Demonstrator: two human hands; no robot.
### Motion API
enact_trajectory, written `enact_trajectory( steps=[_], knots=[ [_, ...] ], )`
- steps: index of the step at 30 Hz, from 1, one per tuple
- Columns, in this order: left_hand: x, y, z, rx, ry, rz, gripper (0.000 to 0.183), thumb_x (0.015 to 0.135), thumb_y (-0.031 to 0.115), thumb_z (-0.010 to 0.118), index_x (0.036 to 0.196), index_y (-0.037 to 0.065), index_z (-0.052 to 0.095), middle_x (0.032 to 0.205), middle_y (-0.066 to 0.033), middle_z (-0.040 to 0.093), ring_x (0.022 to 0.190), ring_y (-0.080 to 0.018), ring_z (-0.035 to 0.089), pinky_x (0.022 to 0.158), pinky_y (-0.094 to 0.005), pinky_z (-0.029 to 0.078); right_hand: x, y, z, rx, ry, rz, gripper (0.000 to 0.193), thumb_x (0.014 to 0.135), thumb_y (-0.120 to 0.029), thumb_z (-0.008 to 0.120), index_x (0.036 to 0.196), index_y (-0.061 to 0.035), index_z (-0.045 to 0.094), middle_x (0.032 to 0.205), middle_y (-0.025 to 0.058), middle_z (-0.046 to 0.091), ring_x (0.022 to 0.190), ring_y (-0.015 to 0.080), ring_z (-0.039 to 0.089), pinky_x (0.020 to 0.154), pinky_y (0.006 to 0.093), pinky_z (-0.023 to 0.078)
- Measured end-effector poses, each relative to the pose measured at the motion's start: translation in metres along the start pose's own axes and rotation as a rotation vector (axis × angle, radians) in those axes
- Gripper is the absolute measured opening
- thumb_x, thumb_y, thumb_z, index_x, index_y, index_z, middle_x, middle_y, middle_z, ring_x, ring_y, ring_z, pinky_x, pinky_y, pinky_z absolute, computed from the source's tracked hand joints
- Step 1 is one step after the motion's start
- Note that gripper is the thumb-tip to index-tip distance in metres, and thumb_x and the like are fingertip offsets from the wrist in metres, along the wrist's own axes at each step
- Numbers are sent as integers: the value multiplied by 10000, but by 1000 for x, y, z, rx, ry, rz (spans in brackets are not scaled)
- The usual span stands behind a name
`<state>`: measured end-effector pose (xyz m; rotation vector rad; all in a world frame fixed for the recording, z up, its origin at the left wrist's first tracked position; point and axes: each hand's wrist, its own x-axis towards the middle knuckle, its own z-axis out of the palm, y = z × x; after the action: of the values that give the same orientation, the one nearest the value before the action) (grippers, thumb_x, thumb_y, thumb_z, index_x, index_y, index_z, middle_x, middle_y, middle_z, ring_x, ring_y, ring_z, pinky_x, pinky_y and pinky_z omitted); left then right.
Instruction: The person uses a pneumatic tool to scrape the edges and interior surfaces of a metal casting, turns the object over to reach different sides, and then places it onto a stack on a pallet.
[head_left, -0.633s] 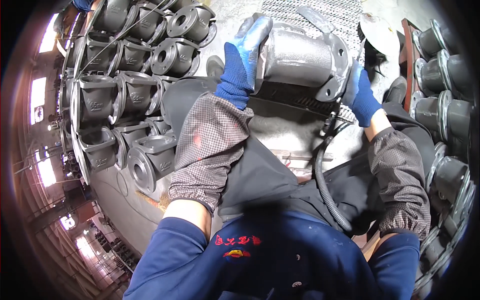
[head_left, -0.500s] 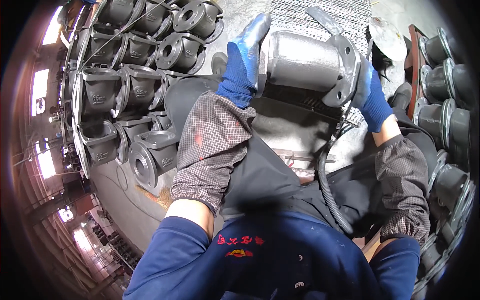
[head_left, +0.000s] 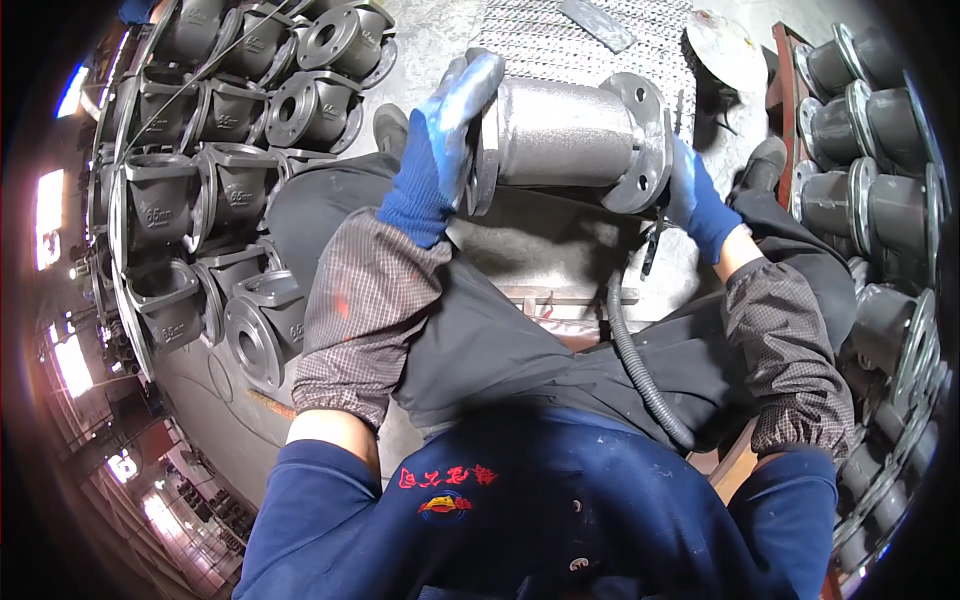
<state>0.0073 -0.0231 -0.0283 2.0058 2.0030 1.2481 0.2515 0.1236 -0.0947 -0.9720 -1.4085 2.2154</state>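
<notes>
Between my two gloved hands is a grey cast-metal flanged valve body (head_left: 565, 133), lying sideways with a round flange at each end. My left hand (head_left: 443, 140), in a blue glove with a pale worn palm, presses around the left flange. At the other end my right hand (head_left: 697, 195) grips the right flange from its outer side; part of its fingers is hidden behind the metal. Beyond the valve body a flat grey bar (head_left: 598, 25) rests on a textured metal plate (head_left: 520, 45). A ribbed grey hose (head_left: 637, 370) runs from below the piece toward my lap.
Rows of similar flanged castings (head_left: 235, 195) are stacked at the left. More flanged pieces (head_left: 835, 135) stand along the right beside a rusty red frame (head_left: 787, 110). A pale round disc (head_left: 727, 50) sits at the far right. My legs (head_left: 480, 350) flank the work spot.
The valve body has turned to lie more level, and its left flange now shows. It and both hands sit further left in view; the surroundings have shifted left too.
</notes>
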Motion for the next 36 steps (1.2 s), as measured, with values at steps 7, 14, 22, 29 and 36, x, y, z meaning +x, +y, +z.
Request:
enact_trajectory(
  steps=[7,14,22,29,36],
  knots=[
    [-8,44,-3,-270,-82,-373,409,837,-5,448,1245,17,468,1036,-278,569,751,-237,598,880,-353,426,-10,24,10,298,236,142,372,914,-354,438,1142,-69,508,1074,86,578,945,224,569,846,372,458],
    [8,30,-8,-103,-29,-88,340,844,70,537,1181,22,534,1100,-178,583,994,-268,582,910,-332,430,-21,-29,33,128,173,124,339,923,-290,390,1139,-55,503,1020,97,586,864,200,596,733,348,523],
    [32,73,-7,-315,-112,-727,394,882,179,556,1216,-18,486,970,-184,607,795,-209,614,729,-254,475,-5,-37,31,297,266,277,400,907,-306,341,1157,-34,495,1050,129,584,918,249,597,764,407,517],
    [22,-2,-9,194,16,223,359,810,64,557,1169,52,547,1131,-225,570,1153,-377,489,975,-396,390,27,-36,3,-215,1,-61,386,900,-282,412,1168,-16,494,1084,136,578,996,248,576,837,384,488],
    [32,-11,-3,-256,40,-292,330,921,186,471,1204,25,523,1181,-120,557,1051,-184,555,911,-300,442,42,-35,13,-634,91,-414,406,936,-366,381,1081,-16,526,913,68,565,791,140,539,660,271,441]
  ],
)
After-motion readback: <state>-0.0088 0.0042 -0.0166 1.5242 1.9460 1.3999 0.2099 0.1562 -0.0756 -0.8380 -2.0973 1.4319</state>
